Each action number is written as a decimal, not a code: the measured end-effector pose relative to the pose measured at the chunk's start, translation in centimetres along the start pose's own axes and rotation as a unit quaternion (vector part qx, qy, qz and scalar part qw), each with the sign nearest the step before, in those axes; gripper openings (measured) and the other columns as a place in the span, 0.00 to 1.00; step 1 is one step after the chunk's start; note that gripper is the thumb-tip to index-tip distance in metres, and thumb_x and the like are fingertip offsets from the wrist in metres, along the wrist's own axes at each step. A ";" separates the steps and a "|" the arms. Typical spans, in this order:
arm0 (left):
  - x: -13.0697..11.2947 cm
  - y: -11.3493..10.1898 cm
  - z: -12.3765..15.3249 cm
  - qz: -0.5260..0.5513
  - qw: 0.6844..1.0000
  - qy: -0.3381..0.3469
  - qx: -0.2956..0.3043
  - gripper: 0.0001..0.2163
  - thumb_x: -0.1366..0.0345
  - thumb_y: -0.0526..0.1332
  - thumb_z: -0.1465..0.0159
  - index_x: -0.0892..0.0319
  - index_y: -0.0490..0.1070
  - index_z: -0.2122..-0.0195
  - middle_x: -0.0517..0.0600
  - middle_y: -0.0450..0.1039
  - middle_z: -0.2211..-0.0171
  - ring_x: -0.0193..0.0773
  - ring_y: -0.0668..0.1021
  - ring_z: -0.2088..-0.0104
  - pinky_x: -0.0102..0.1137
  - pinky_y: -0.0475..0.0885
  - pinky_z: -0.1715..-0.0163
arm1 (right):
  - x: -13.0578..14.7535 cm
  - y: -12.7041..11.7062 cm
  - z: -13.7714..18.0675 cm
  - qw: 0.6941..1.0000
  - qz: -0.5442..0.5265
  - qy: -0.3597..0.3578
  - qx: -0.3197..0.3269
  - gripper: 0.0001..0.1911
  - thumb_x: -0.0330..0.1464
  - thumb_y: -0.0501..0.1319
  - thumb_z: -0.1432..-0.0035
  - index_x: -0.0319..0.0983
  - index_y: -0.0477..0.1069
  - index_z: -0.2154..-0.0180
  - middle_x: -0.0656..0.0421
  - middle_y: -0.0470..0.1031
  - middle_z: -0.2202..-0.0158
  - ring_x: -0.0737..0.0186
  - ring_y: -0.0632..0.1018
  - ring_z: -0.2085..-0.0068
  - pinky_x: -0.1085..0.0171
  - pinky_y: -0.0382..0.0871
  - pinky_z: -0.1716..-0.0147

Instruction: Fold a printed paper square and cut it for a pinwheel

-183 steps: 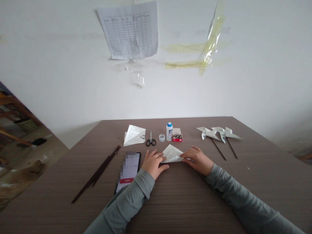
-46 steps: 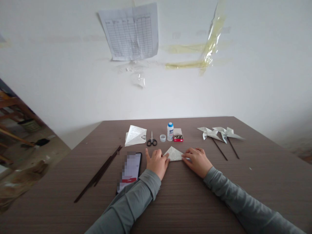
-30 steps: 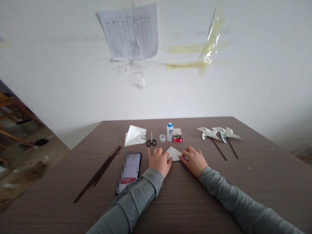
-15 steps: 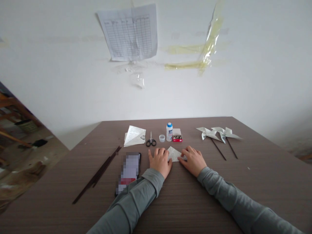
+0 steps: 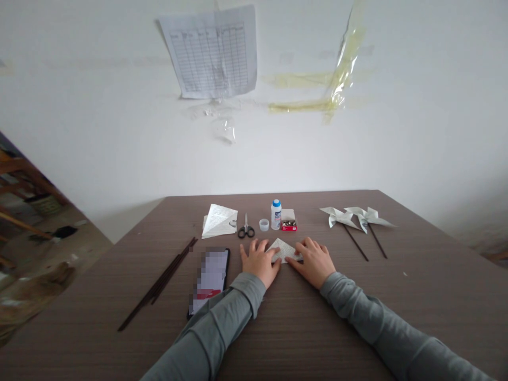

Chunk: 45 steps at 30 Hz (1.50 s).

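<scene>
Head view: you are resting both hands on the worktop, with the folded paper lying between them, one corner pointing away from you. Your left hand is spreading its fingers apart, one of them reaching over the paper's left side. Your right hand is curling at the paper's right corner, its thumb touching near the front edge; whether it is pinching the paper, you cannot tell from this angle.

Left of your left hand, a phone is lying screen up, your left sleeve crossing its near corner in view. Farther left, several dark sticks are lying slantwise in a bundle.

Beyond your hands, from left to right, stacked papers, scissors, a small clear cup, an upright bottle with a blue cap and a red box of small pieces are sitting. At the far right, two paper pinwheels are lying on their dark stems.
</scene>
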<state>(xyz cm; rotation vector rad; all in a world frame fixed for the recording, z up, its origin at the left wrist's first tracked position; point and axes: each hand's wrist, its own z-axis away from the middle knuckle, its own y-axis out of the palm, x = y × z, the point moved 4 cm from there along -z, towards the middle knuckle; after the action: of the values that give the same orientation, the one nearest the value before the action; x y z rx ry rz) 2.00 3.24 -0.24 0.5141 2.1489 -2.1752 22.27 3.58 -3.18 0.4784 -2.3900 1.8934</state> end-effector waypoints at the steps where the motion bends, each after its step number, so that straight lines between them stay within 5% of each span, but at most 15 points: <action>1: 0.0 0.0 0.0 -0.001 1.000 -0.002 0.002 0.21 0.57 0.72 0.15 0.33 0.91 0.24 0.50 0.80 0.14 0.69 0.74 0.11 0.80 0.62 0.09 | -0.2 0.1 0.0 1.000 -0.003 0.006 0.000 0.08 0.41 0.79 0.20 0.44 0.89 0.52 0.51 0.87 0.46 0.39 0.89 0.41 0.48 0.81 0.42; 7: 0.0 0.0 -0.1 -0.003 1.000 -0.010 0.007 0.22 0.56 0.72 0.15 0.31 0.91 0.23 0.49 0.77 0.11 0.70 0.72 0.10 0.81 0.61 0.09 | -0.4 0.6 -0.2 0.999 -0.017 0.030 0.001 0.10 0.44 0.79 0.22 0.45 0.89 0.50 0.48 0.87 0.43 0.34 0.87 0.37 0.46 0.80 0.40; 13: 0.6 0.5 -0.2 0.006 1.000 -0.004 0.014 0.23 0.54 0.70 0.13 0.34 0.89 0.21 0.52 0.74 0.09 0.73 0.69 0.08 0.85 0.59 0.10 | -0.4 -0.1 -0.3 0.991 -0.017 0.116 0.056 0.20 0.46 0.78 0.23 0.47 0.88 0.37 0.46 0.85 0.33 0.32 0.82 0.28 0.43 0.78 0.32; 22: 0.7 0.4 0.0 0.019 1.000 -0.001 0.000 0.22 0.55 0.71 0.15 0.33 0.90 0.22 0.52 0.75 0.10 0.73 0.71 0.09 0.83 0.59 0.10 | -3.3 -0.6 0.0 0.984 -0.024 0.149 0.093 0.30 0.47 0.73 0.22 0.50 0.84 0.24 0.44 0.81 0.24 0.27 0.77 0.19 0.33 0.75 0.24; 30: 0.6 0.6 0.0 0.018 1.000 -0.007 0.002 0.22 0.55 0.70 0.14 0.34 0.90 0.22 0.52 0.74 0.09 0.74 0.70 0.08 0.84 0.58 0.10 | -4.5 -0.5 -0.1 0.978 -0.039 0.159 0.129 0.32 0.47 0.71 0.22 0.51 0.82 0.22 0.45 0.77 0.19 0.26 0.71 0.14 0.32 0.71 0.18; 45: 0.3 0.4 0.0 0.007 1.000 -0.013 0.011 0.23 0.54 0.70 0.15 0.32 0.89 0.21 0.53 0.75 0.10 0.72 0.71 0.10 0.84 0.61 0.11 | -7.2 -0.4 -0.6 0.979 -0.059 0.169 0.100 0.40 0.36 0.74 0.36 0.60 0.85 0.24 0.50 0.81 0.26 0.25 0.78 0.20 0.32 0.78 0.24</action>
<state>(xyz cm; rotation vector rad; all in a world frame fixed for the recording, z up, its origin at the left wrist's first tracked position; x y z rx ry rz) 1.81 3.31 -0.75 0.4974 2.1030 -2.1884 29.11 5.56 -4.30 0.2730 -1.9311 1.9851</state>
